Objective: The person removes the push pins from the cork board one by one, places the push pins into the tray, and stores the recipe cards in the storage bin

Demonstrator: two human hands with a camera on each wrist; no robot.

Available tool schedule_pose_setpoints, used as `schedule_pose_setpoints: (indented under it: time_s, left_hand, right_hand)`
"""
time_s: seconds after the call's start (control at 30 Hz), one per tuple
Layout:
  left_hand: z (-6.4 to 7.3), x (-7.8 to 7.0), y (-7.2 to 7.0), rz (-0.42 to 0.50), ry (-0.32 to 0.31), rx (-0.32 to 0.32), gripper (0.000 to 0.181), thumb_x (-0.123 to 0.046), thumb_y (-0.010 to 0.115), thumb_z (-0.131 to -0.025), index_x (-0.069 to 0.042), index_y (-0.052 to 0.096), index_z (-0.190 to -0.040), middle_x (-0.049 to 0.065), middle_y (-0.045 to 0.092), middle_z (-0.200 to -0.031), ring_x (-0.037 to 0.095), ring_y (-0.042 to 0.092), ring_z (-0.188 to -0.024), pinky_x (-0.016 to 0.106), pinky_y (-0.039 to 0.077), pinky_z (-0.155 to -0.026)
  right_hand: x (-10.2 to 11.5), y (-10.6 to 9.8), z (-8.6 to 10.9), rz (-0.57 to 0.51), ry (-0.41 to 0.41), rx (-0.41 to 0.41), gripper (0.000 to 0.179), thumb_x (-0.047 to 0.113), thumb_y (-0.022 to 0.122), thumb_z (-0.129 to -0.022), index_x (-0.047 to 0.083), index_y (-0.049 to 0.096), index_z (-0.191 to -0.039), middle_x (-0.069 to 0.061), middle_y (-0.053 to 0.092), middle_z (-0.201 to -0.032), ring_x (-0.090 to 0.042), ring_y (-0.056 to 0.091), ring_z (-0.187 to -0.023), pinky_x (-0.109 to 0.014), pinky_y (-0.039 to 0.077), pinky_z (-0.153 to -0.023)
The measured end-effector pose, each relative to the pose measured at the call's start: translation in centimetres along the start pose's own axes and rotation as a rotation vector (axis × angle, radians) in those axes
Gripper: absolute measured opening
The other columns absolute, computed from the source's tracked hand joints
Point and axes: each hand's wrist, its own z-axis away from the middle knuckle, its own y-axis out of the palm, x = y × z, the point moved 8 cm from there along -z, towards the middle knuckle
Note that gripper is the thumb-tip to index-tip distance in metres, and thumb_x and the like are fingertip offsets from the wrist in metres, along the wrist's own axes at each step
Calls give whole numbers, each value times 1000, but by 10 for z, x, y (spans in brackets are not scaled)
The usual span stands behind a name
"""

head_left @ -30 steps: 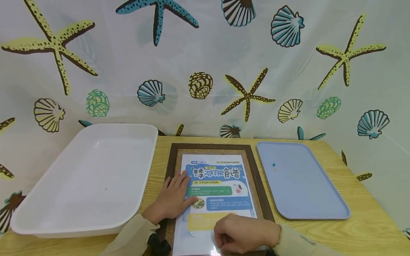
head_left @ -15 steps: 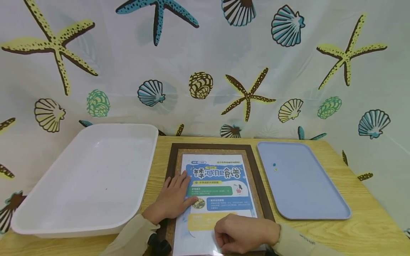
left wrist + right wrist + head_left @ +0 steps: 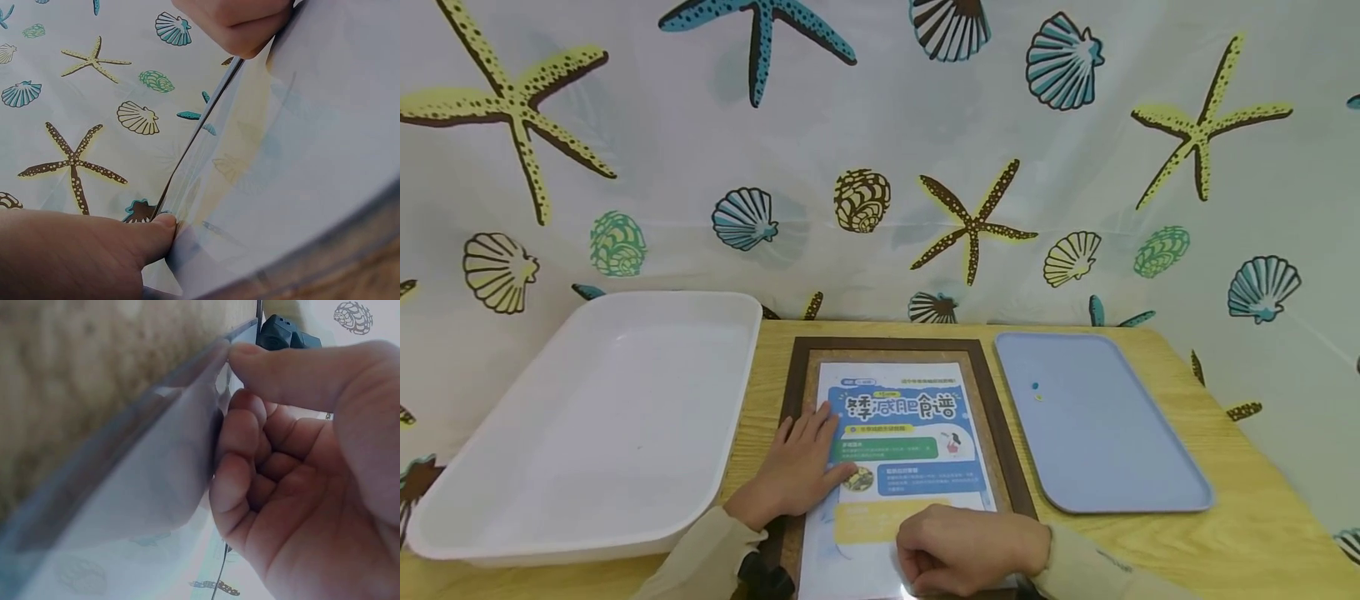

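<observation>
A printed poster with blue, green and yellow blocks lies in a dark brown frame at the middle of the table, under a glossy surface. My left hand rests flat on its left side, fingers stretched toward the back and thumb pointing inward. Lower on the poster sits my right hand, curled into a loose fist. In the right wrist view its thumb tip and bent fingers meet the shiny sheet near the frame's edge, with no separate object visible in them. The poster's bottom runs out of the head view.
A large white basin stands at the left of the wooden table. To the right lies a shallow blue tray with two tiny marks. A curtain with starfish and shells hangs behind. A black wrist device sits by the left sleeve.
The whole head view has shifted slightly, so everything sits a little further left. Both hands keep their places on the poster.
</observation>
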Motion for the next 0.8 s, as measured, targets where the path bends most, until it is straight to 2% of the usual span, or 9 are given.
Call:
schedule_pose_setpoints:
  time_s: [0.23,0.8]
  left_hand:
    - [2,1,-1,-5,8,-16,73,-40,56,-96,6,31,-146,26,22,-156,46,17,-144,63,12,-113]
    - [2,1,-1,-8,-5,-10,73,-40,56,-96,6,31,-147,25,21,-156,45,17,-145,63,12,-114]
  right_hand:
    - [-1,0,-1,3,17,1,14,8,66,-90,15,58,-80,10,50,-68,10,40,-61,-4,37,-60]
    - [0,1,-1,26,33,-5,15,8,67,-89,15,57,-80,12,47,-69,9,40,-62,-4,36,-61]
